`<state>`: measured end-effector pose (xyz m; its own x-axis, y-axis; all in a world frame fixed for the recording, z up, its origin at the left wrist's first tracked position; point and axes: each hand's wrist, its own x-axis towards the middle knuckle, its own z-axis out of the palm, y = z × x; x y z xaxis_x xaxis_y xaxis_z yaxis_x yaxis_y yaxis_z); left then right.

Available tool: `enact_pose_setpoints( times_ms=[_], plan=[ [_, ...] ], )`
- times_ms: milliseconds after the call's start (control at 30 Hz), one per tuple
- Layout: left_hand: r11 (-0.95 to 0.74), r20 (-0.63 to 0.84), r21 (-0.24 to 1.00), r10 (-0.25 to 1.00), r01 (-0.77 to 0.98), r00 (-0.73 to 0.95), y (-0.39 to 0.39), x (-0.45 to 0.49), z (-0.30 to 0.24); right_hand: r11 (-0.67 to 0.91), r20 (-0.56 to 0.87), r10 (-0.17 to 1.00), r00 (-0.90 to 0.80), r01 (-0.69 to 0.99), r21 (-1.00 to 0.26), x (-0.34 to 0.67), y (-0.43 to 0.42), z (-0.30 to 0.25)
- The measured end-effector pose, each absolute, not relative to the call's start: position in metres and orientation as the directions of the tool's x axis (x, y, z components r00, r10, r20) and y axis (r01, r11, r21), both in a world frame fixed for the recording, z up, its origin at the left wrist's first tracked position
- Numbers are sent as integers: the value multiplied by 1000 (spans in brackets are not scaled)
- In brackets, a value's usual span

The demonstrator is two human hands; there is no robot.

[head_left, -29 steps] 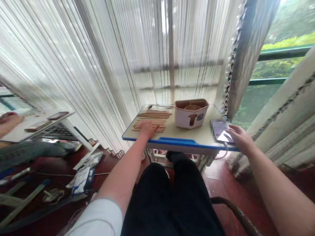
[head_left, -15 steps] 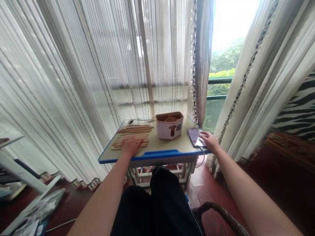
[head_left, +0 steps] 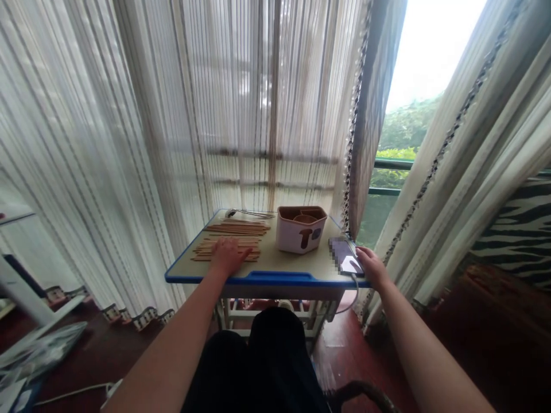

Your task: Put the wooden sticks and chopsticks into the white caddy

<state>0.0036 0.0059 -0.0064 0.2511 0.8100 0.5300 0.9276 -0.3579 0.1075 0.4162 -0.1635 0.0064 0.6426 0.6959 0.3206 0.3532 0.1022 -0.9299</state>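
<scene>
My left hand [head_left: 227, 256] lies flat, fingers spread, on a pile of thin wooden sticks [head_left: 205, 251] on a small blue-edged table [head_left: 275, 279]. A second row of the same sticks [head_left: 236, 228] lies further back. Beside them stands a white and brown divided holder [head_left: 300, 229]. My right hand [head_left: 372, 267] rests at the table's right edge with its fingers on a phone [head_left: 344, 256] whose screen is lit. A cable hangs down from the phone.
Sheer striped curtains [head_left: 172, 115] hang close behind the table, with heavier drapes [head_left: 465, 160] to the right beside an open window. My dark-clothed legs [head_left: 267, 367] reach under the table. A chair arm [head_left: 357, 393] curves at the bottom. Clutter lies on the red floor at left.
The view has swung right and steadied; the left-hand desk and floor clutter slid out of sight. Both hands stay where they were, left on the sticks, right at the phone.
</scene>
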Motion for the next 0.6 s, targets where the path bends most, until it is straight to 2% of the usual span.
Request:
enact_pose_setpoints(
  times_ms=[133, 200, 267, 367, 467, 600],
  plan=[
    [-386, 547, 118, 794, 915, 265, 4, 5, -2, 214, 533, 667, 520, 552, -806, 366, -157, 18],
    [-378, 572, 133, 784, 916, 241, 3, 4, 1, 286, 583, 725, 366, 610, -739, 322, -140, 20],
    [-351, 585, 165, 787, 922, 196, 2, 2, 2, 359, 580, 796, 176, 633, -686, 273, -117, 18],
    [-320, 586, 206, 798, 925, 145, 0, -1, 3, 399, 556, 831, 30, 664, -633, 213, -79, 11],
    [-320, 563, 210, 812, 924, 154, 0, -3, 1, 339, 500, 866, 21, 710, -617, 187, -50, 2],
    [-452, 532, 187, 793, 872, 297, 0, -2, 1, 273, 418, 909, -9, 771, -576, 186, -39, -7]
  ],
)
